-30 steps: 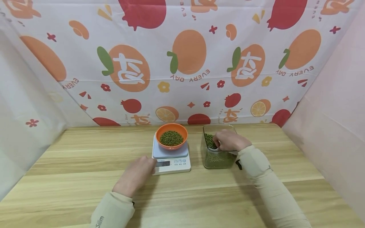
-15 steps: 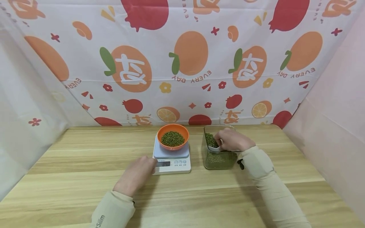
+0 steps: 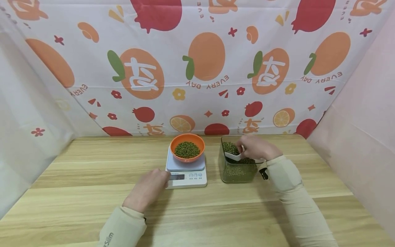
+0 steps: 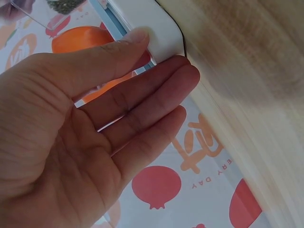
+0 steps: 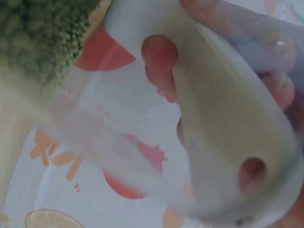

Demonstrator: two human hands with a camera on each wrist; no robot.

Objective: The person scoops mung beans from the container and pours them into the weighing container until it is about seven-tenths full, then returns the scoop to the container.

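An orange bowl of green mung beans stands on a white kitchen scale. My left hand holds the scale's near left corner; in the left wrist view the thumb lies on its edge, with fairly straight fingertips against the side. Right of the scale is a clear container with more beans in it. Inside its mouth my right hand grips a white scoop. The right wrist view shows the scoop's pale handle, with a hole near its end, and fingers behind it.
The wooden table reaches back to a fruit-print curtain. Pale cloth hangs at both sides. A narrow strip of tabletop separates the scale from the container.
My right hand has shifted slightly right and up within the container's mouth, and more of the white scoop shows. The left hand and the bowl have stayed in place.
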